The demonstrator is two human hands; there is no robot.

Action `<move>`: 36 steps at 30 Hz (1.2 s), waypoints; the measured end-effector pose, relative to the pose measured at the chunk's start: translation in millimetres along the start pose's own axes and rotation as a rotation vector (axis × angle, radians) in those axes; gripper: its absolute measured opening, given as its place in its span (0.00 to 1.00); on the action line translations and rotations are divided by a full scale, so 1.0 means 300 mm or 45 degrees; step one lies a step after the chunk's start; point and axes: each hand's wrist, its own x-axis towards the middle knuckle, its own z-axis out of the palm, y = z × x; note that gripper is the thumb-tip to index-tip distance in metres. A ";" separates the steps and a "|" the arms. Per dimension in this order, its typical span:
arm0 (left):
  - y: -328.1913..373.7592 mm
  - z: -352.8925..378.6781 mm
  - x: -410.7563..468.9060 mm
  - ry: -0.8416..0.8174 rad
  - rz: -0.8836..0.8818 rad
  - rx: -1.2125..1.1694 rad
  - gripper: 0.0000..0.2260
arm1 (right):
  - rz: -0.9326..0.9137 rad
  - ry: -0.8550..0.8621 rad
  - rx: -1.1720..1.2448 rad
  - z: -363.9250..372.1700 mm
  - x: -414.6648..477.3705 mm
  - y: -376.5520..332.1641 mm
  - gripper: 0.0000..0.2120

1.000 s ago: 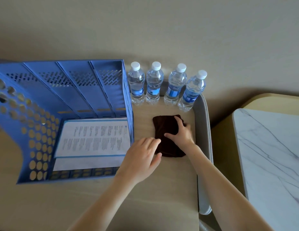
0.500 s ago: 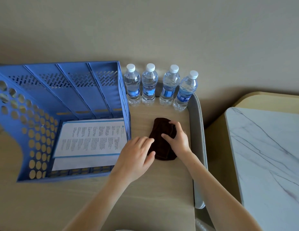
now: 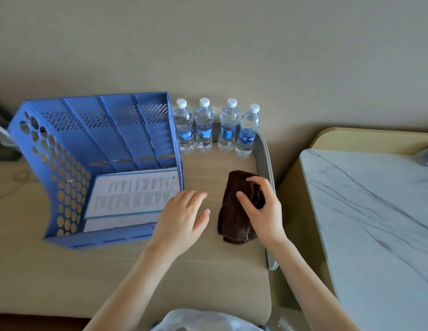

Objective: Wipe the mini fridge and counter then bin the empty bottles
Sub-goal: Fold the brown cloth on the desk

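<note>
From the head view, my right hand [image 3: 263,211] is now bunching the brown cloth [image 3: 232,211]. A moment ago the fingers were lying flatter on it; now the thumb and curled fingers are pinching a fold near its far end. The cloth is sitting further right than before, just beside the grey rim [image 3: 265,163] at the counter's right edge. My left hand [image 3: 182,218] is no longer touching the cloth. It is lying low over the counter [image 3: 136,283] between the cloth and the blue file rack [image 3: 108,134], fingers straight and close together, thumb held out, gripping nothing. I am reading this as the cloth being gathered for the next stroke, so the counter wipe is still going on. The four capped bottles [image 3: 204,125] are standing untouched in a row at the far edge against the wall. I cannot tell whether they are empty. The printed sheet [image 3: 131,194] is lying in the rack, and the marble table [image 3: 375,223] is standing off to the right. I am not seeing the mini fridge.
</note>
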 end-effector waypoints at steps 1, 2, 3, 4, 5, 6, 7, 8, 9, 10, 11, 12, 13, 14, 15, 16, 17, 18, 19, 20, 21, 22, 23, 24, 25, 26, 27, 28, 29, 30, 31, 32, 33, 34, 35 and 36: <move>0.009 -0.005 -0.021 -0.003 -0.008 -0.002 0.18 | 0.004 0.006 0.006 -0.015 -0.031 -0.011 0.15; 0.019 -0.008 -0.041 -0.010 -0.018 -0.004 0.18 | 0.009 0.010 0.011 -0.027 -0.063 -0.015 0.15; 0.029 -0.009 -0.065 -0.017 -0.030 -0.002 0.18 | 0.018 0.010 0.017 -0.037 -0.097 -0.012 0.15; 0.039 -0.006 -0.090 -0.025 -0.043 -0.001 0.19 | 0.037 0.007 0.023 -0.045 -0.132 -0.006 0.15; 0.050 -0.001 -0.117 -0.036 -0.059 -0.002 0.19 | 0.062 0.001 0.028 -0.050 -0.167 0.003 0.15; 0.061 0.006 -0.144 -0.050 -0.073 -0.006 0.19 | 0.087 -0.009 0.031 -0.054 -0.201 0.014 0.15; 0.072 0.013 -0.173 -0.068 -0.086 -0.012 0.19 | 0.114 -0.025 0.039 -0.057 -0.236 0.023 0.15; 0.083 0.021 -0.202 -0.088 -0.097 -0.015 0.19 | 0.141 -0.042 0.049 -0.058 -0.271 0.032 0.14; 0.094 0.029 -0.231 -0.104 -0.108 -0.009 0.20 | 0.161 -0.057 0.061 -0.060 -0.301 0.038 0.14; 0.105 0.036 -0.259 -0.117 -0.118 0.000 0.20 | 0.175 -0.071 0.070 -0.063 -0.330 0.043 0.14; 0.117 0.039 -0.285 -0.127 -0.127 0.009 0.20 | 0.186 -0.079 0.078 -0.066 -0.356 0.046 0.14; 0.127 0.041 -0.308 -0.135 -0.136 0.014 0.20 | 0.194 -0.085 0.086 -0.069 -0.380 0.046 0.13; 0.138 0.040 -0.330 -0.135 -0.144 0.021 0.20 | 0.199 -0.092 0.091 -0.073 -0.402 0.044 0.13; 0.147 0.037 -0.348 -0.128 -0.147 0.025 0.20 | 0.201 -0.097 0.093 -0.077 -0.420 0.039 0.13; 0.155 0.032 -0.366 -0.118 -0.143 0.029 0.19 | 0.204 -0.098 0.093 -0.080 -0.439 0.033 0.13; 0.162 0.025 -0.382 -0.105 -0.134 0.035 0.19 | 0.207 -0.094 0.098 -0.083 -0.458 0.023 0.13; 0.167 0.015 -0.397 -0.088 -0.123 0.043 0.19 | 0.209 -0.086 0.106 -0.087 -0.475 0.010 0.14; 0.170 0.004 -0.411 -0.072 -0.113 0.047 0.19 | 0.204 -0.072 0.116 -0.091 -0.493 -0.005 0.14; 0.172 -0.009 -0.424 -0.059 -0.103 0.047 0.19 | 0.197 -0.057 0.125 -0.094 -0.511 -0.023 0.14; 0.170 -0.020 -0.437 -0.050 -0.093 0.044 0.19 | 0.184 -0.044 0.133 -0.097 -0.532 -0.040 0.14; 0.167 -0.031 -0.452 -0.044 -0.081 0.036 0.19 | 0.167 -0.034 0.139 -0.097 -0.554 -0.057 0.14; 0.162 -0.042 -0.467 -0.046 -0.069 0.022 0.19 | 0.153 -0.029 0.146 -0.097 -0.580 -0.074 0.14; 0.155 -0.053 -0.485 -0.052 -0.054 0.007 0.19 | 0.146 -0.024 0.153 -0.093 -0.609 -0.091 0.14; 0.147 -0.063 -0.507 -0.057 -0.036 -0.007 0.19 | 0.137 -0.016 0.157 -0.087 -0.639 -0.108 0.13; 0.137 -0.072 -0.535 -0.057 -0.015 -0.019 0.19 | 0.122 0.000 0.159 -0.077 -0.674 -0.125 0.13; 0.126 -0.081 -0.566 -0.061 0.008 -0.031 0.19 | 0.107 0.023 0.158 -0.063 -0.712 -0.141 0.12; 0.113 -0.092 -0.601 -0.071 0.033 -0.042 0.19 | 0.098 0.047 0.155 -0.046 -0.756 -0.158 0.12; 0.100 -0.103 -0.640 -0.083 0.058 -0.050 0.19 | 0.094 0.073 0.150 -0.026 -0.803 -0.176 0.12; 0.087 -0.115 -0.681 -0.094 0.082 -0.053 0.19 | 0.097 0.097 0.148 -0.005 -0.854 -0.192 0.12; 0.074 -0.126 -0.726 -0.111 0.109 -0.052 0.19 | 0.112 0.118 0.155 0.015 -0.910 -0.207 0.12; 0.063 -0.137 -0.772 -0.133 0.137 -0.052 0.20 | 0.140 0.136 0.169 0.035 -0.969 -0.220 0.12; 0.052 -0.147 -0.816 -0.154 0.160 -0.056 0.20 | 0.171 0.153 0.184 0.053 -1.029 -0.233 0.12; 0.041 -0.158 -0.861 -0.172 0.177 -0.068 0.20 | 0.199 0.174 0.197 0.073 -1.088 -0.247 0.13; 0.034 -0.170 -0.901 -0.192 0.194 -0.084 0.20 | 0.227 0.198 0.207 0.090 -1.144 -0.259 0.13; 0.030 -0.181 -0.943 -0.213 0.220 -0.100 0.20 | 0.252 0.233 0.211 0.105 -1.206 -0.275 0.13; 0.026 -0.188 -0.976 -0.231 0.239 -0.109 0.20 | 0.264 0.262 0.208 0.116 -1.255 -0.289 0.13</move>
